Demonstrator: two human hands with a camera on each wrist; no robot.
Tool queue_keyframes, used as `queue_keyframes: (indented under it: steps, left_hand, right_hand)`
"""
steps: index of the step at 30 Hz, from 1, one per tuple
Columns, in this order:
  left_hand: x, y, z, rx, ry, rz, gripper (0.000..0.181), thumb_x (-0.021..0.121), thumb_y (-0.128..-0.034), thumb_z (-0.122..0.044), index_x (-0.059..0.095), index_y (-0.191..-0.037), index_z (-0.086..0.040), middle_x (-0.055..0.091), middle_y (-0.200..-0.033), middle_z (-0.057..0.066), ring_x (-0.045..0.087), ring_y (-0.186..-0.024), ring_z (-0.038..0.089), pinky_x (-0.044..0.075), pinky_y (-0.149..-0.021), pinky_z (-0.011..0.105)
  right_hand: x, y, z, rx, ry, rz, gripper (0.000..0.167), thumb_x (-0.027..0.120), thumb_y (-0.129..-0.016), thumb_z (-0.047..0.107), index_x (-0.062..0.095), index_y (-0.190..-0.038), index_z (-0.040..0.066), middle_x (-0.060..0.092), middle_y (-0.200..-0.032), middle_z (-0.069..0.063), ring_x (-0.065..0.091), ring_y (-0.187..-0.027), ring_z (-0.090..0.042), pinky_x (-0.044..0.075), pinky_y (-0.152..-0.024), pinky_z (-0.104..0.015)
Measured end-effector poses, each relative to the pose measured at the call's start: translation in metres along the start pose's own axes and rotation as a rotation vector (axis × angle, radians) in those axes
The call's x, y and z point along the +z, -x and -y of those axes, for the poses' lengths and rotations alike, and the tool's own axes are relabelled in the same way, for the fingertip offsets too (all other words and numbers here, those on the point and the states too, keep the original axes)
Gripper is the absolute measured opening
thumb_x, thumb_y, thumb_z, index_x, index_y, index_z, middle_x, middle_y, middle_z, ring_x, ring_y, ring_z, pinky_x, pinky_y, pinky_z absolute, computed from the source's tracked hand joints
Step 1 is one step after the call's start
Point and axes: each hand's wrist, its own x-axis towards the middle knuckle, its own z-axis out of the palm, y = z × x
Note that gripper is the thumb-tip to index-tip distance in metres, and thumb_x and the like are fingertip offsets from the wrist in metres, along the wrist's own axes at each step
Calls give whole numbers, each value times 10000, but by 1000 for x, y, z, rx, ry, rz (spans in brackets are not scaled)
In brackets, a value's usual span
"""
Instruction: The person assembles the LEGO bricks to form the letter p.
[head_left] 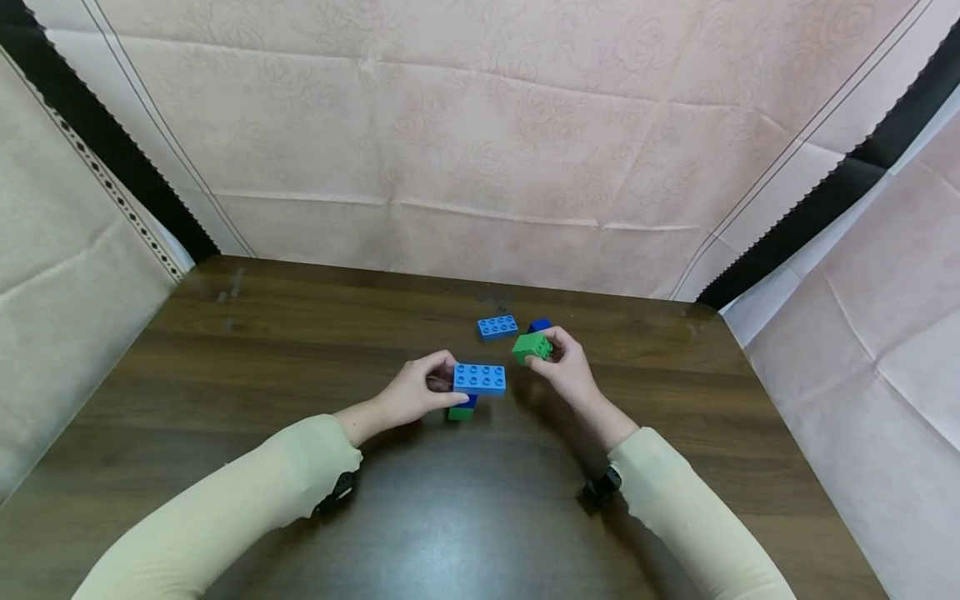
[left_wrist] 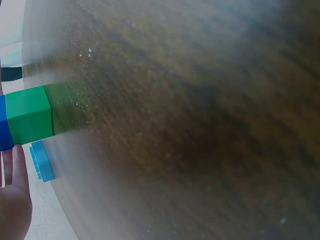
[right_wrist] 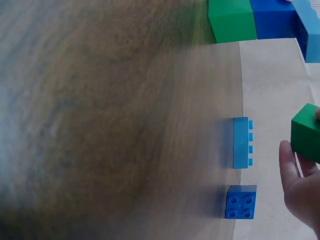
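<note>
A stack of toy building bricks stands on the table, with a long light blue brick (head_left: 480, 379) on top, a dark blue brick (right_wrist: 273, 20) under it and a green brick (left_wrist: 30, 115) at the bottom. My left hand (head_left: 416, 392) holds this stack from its left side, thumb at the front. To the right, my right hand (head_left: 572, 371) pinches another green brick (head_left: 531, 346) between thumb and fingers, above the table and apart from the stack. In the right wrist view that green brick (right_wrist: 306, 132) is partly cut off by the frame edge.
Behind the hands lies a second long light blue brick (head_left: 497, 327), studs up. Beside it sits a small dark blue brick (right_wrist: 240, 202), partly hidden by the right hand in the head view. Pale patterned cloth (head_left: 480, 150) hangs beyond the brown wooden table (head_left: 300, 350).
</note>
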Motion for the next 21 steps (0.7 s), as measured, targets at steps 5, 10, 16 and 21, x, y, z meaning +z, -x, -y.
queue_keyframes:
  steps: [5,10,16,21]
  left_hand:
    - [0,0,1,7,11,3,265,706,-836,-199,534,-1008,-93,632,-1065,114,608,-976,207,527,-882,379]
    - [1,0,0,5,16,1,262,703,-838,-193,535,-1008,-84,631,-1064,122,605,-979,214,524,-887,392]
    - [0,0,-1,0,7,2,263,702,-838,-194,531,-1009,-91,630,-1068,118,606,-980,211,524,-890,386]
    - [0,0,-1,15,1,6,257,702,-838,-185,529,-1000,-87,629,-1060,121,610,-976,214,529,-880,384]
  right_hand:
    - [0,2,3,-19,-6,7,395,646,-878,125,535,-1237,7,564,-1100,-191,531,-910,-179,478,-746,-162]
    - [0,3,5,-3,5,27,424,641,-886,151,525,-1270,13,569,-1085,-188,535,-891,-184,478,-720,-171]
    - [1,4,13,-21,2,44,416,645,-883,151,528,-1260,21,560,-1073,-184,529,-881,-193,480,-721,-173]
    - [2,4,20,-61,11,44,388,655,-874,142,524,-1225,40,560,-1028,-140,512,-869,-255,472,-692,-194]
